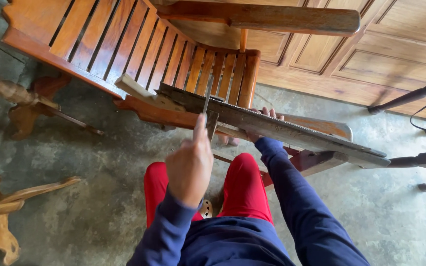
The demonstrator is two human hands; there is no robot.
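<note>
1. Left hand [190, 165]: raised in front of the camera, back of the hand toward the lens, fingers clenched around a thin metal file [206, 102]. The file runs up from the hand and its far end meets the toothed edge of the saw blade.
2. Right hand [265, 118]: mostly hidden behind the blade. Only the fingertips show, curled over the far side, gripping the blade.
3. Saw blade [272, 127]: long, grey, dull metal. It lies across the arm of the wooden chair, running from upper left down to lower right, teeth along the upper edge. A pale wooden handle [136, 88] sits at its left end.
4. Wooden chair [139, 44]: slatted, orange-brown, lying tipped on the concrete floor [99, 162]; the blade rests on its armrest [173, 116].
5. Person: seated, red trousers and dark blue sleeves, knees just below the blade.
6. Surroundings: carved wooden furniture legs [6, 93] at left, panelled wooden door [385, 54] at upper right, dark metal stand legs [420, 93] at the right edge.
</note>
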